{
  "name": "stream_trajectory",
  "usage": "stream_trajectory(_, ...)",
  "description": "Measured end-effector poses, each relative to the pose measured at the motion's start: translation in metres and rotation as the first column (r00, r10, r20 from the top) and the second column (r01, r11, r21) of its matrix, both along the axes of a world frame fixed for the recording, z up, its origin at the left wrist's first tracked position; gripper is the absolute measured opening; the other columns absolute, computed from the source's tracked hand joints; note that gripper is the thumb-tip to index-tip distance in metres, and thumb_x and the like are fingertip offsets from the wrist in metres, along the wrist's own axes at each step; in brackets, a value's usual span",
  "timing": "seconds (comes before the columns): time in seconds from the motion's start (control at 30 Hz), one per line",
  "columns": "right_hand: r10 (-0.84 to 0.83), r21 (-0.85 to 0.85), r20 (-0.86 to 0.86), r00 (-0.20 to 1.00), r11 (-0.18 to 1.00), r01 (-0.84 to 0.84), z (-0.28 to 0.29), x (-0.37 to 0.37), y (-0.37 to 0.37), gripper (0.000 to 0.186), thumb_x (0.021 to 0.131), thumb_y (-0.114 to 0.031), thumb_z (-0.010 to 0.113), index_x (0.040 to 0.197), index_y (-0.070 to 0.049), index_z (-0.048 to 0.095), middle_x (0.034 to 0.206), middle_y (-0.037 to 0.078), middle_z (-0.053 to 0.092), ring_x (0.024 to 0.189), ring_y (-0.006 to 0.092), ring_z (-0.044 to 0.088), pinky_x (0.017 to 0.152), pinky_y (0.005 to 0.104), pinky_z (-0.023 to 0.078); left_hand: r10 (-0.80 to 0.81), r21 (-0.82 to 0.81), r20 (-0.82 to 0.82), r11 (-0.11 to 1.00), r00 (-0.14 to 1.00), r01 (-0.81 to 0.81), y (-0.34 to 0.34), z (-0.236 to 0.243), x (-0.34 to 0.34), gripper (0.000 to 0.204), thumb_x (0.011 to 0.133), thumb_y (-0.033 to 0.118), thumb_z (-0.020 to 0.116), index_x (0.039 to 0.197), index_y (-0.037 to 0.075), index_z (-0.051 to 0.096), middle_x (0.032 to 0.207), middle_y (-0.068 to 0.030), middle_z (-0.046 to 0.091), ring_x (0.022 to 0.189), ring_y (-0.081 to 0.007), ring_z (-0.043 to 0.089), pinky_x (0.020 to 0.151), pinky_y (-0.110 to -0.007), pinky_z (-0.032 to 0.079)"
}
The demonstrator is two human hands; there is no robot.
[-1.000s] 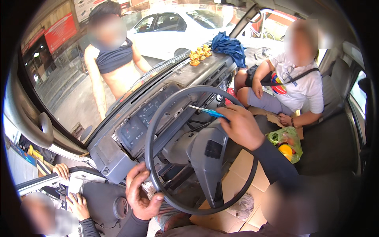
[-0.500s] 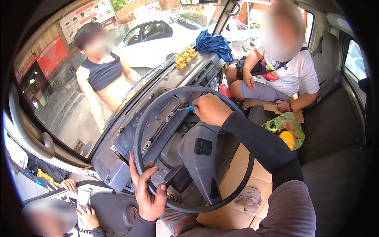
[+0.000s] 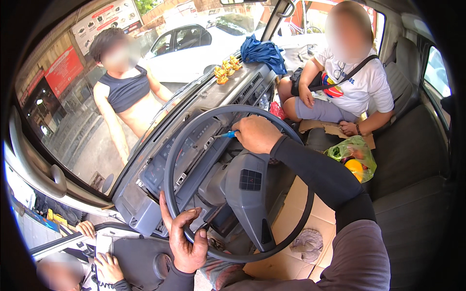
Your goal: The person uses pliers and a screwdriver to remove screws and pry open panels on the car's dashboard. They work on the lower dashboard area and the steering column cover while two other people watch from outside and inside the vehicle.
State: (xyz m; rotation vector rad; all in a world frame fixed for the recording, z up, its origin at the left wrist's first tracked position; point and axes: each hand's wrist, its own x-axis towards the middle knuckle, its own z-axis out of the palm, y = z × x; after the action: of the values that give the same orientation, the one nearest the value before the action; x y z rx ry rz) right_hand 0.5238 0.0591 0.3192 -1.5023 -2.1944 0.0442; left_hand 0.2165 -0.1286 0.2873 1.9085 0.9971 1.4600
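My right hand (image 3: 258,134) is closed on the handle of a small blue screwdriver (image 3: 226,135), above the upper part of the steering wheel (image 3: 304,213). The screwdriver's shaft points left to a small metallic fitting (image 3: 208,143) at the lower edge of the instrument cluster (image 3: 167,160). My left hand (image 3: 188,247) rests against the wheel's lower left rim. Its index finger stretches up along the rim, the thumb stands apart and the other fingers bend loosely. A second similar fitting (image 3: 180,179) shows further left on the cluster's edge.
The steering column cover (image 3: 250,203) rises inside the wheel. On the passenger side sits a person (image 3: 340,92), beside a green plastic bag (image 3: 361,155). Another person (image 3: 126,92) stands beyond the windshield; a third is at the door (image 3: 138,257). Cardboard (image 3: 276,233) with a crumpled cloth (image 3: 307,245) lies right of the column.
My right hand and the screwdriver have shifted slightly left and down, bringing the tip to the fitting. My left hand stays at the rim, its fingers slightly shifted.
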Motion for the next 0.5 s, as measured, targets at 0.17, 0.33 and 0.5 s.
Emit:
stream_trajectory(0.17,-0.001,-0.034,0.028,1.000,0.999,0.002,0.001,-0.003,0.002,0.025,0.100,-0.019,0.062,0.109,-0.004,0.080,0.094,0.024,0.076,0.097,0.0436,0.074,0.093,0.0545,0.057,-0.002,-0.006,-0.007,1.000,1.000,0.002,0.000,-0.002,-0.003,0.040,0.100,0.032,0.074,0.124,0.002,0.064,0.165,-0.0415,0.030,0.144,-0.0381,0.057,0.108,-0.041,0.057)
stream_trajectory(0.33,0.059,0.027,0.043,0.997,0.998,-0.060,-0.007,-0.004,0.011,0.030,0.095,-0.014,0.062,0.116,-0.005,0.081,0.094,0.026,0.076,0.098,0.0433,0.074,0.095,0.0531,0.058,-0.022,-0.014,0.014,1.000,1.000,0.022,0.000,-0.002,-0.005,0.039,0.100,0.030,0.074,0.125,0.002,0.063,0.166,-0.0415,0.026,0.142,-0.0370,0.059,0.107,-0.041,0.058)
stream_trajectory(0.5,0.127,0.068,0.146,0.981,0.988,-0.138,-0.001,-0.009,0.015,0.035,0.090,-0.011,0.063,0.119,-0.004,0.081,0.097,0.029,0.076,0.102,0.0416,0.075,0.097,0.0508,0.058,-0.034,-0.014,0.023,0.999,0.999,0.034,-0.001,-0.001,-0.005,0.038,0.099,0.026,0.074,0.124,0.000,0.064,0.168,-0.0435,0.018,0.146,-0.0389,0.055,0.106,-0.040,0.058)
